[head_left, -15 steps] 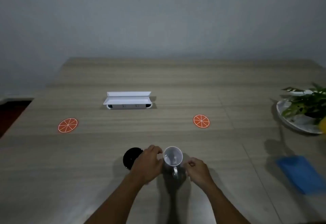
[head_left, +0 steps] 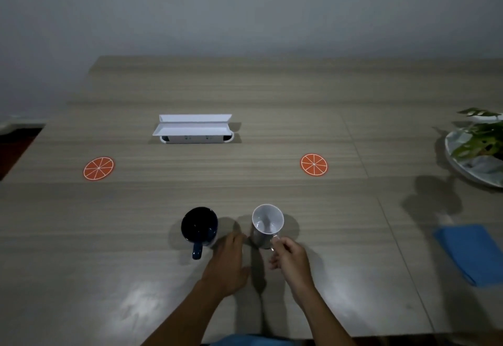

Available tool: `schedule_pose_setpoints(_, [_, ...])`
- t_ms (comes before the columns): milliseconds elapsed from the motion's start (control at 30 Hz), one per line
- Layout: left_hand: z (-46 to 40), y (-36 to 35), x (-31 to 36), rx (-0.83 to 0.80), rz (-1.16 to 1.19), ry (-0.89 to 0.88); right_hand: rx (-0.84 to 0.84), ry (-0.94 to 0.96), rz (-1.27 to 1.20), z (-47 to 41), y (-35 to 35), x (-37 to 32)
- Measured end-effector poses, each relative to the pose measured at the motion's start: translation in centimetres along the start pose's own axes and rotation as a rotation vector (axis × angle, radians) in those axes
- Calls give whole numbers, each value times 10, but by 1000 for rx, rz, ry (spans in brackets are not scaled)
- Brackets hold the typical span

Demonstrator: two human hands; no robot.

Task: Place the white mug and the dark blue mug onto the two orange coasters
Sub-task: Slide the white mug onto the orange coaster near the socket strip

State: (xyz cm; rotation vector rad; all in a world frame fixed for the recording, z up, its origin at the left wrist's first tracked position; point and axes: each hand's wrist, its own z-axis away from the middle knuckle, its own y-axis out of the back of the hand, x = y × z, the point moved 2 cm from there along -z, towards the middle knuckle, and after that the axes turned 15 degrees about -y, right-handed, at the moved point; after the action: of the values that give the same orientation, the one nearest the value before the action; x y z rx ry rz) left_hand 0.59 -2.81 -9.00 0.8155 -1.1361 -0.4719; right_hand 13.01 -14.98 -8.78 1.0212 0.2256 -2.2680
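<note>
The white mug [head_left: 267,223] stands upright on the wooden table near the front middle. My right hand [head_left: 289,257] pinches its handle at the near side. To its left stands the dark blue mug [head_left: 199,227], handle pointing toward me. My left hand [head_left: 228,260] lies between the two mugs with fingers loosely spread, just right of the blue mug and holding nothing. Farther back lie two orange coasters printed like citrus slices, one at the left [head_left: 98,168] and one at the right [head_left: 313,164], both bare.
A white socket box with a raised lid [head_left: 192,128] sits in the table beyond the mugs. A potted plant on a pale plate [head_left: 475,170] stands at the right edge. A blue cloth [head_left: 473,253] lies at the front right.
My left hand has come off the white mug and dropped back, uncovering the dark blue mug. My right hand has closed on the white mug's handle.
</note>
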Motion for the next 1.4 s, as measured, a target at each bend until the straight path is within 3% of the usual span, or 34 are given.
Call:
schedule_pose_setpoints(133, [-7,-11,-1,-81,-168,13,55,33,-48,1,20,7])
schedule_pose_setpoints(400, [-43,-25,17,-203,-226,38,125,61,-63,4,56,-1])
schedule_pose_setpoints(733, [-96,-25,11,-95,-292,-66,239,13,-105,5,62,-10])
schedule_pose_setpoints(1067, [-127,-42,3,130,-292,35,269,13,-122,-8,60,-33])
schedule_pose_setpoints(1400, [-130,-44,0,150,-263,82,305,58,-226,-69,63,-60])
